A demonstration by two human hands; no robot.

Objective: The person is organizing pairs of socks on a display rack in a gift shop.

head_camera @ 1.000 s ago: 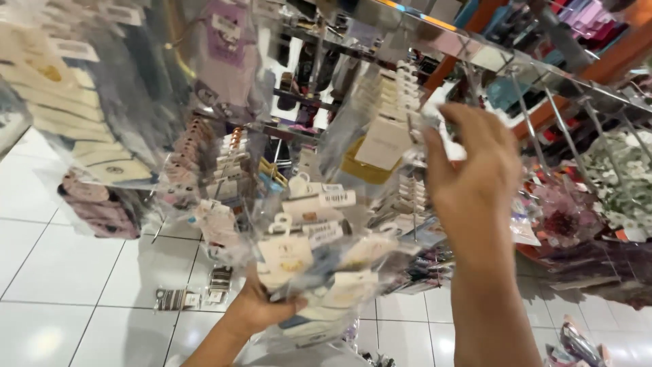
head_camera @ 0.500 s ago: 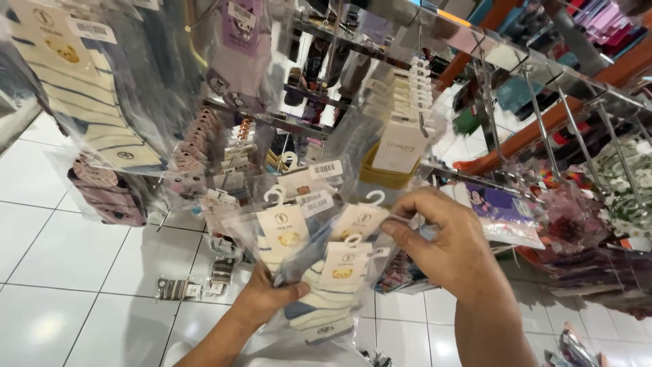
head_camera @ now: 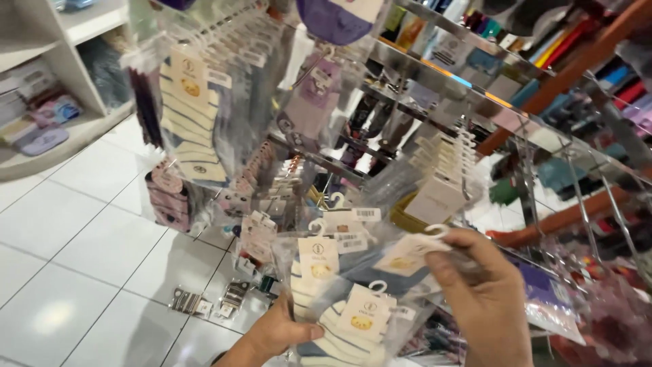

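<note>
My left hand (head_camera: pixel 282 334) grips the lower edge of a bundle of clear packets of striped socks (head_camera: pixel 339 292), each with a white card and plastic hook. My right hand (head_camera: pixel 475 285) pinches the hook end of one packet (head_camera: pixel 414 251) at the top right of the bundle. The bundle is held low in front of a metal display rack (head_camera: pixel 435 68). More striped sock packets (head_camera: pixel 193 102) hang from a peg at upper left, and a purple pair (head_camera: pixel 312 102) hangs beside them.
White tiled floor (head_camera: pixel 75 272) lies below, with small packets (head_camera: pixel 204 302) scattered on it. A white shelf unit (head_camera: pixel 61 68) stands at left. Metal pegs and hanging goods (head_camera: pixel 577 204) crowd the right side. A row of white-carded packets (head_camera: pixel 445 177) hangs just above my right hand.
My right hand came down from the upper rack to the bundle and now pinches a packet's hook. The view shifted left and down, and the bundle sits lower in view.
</note>
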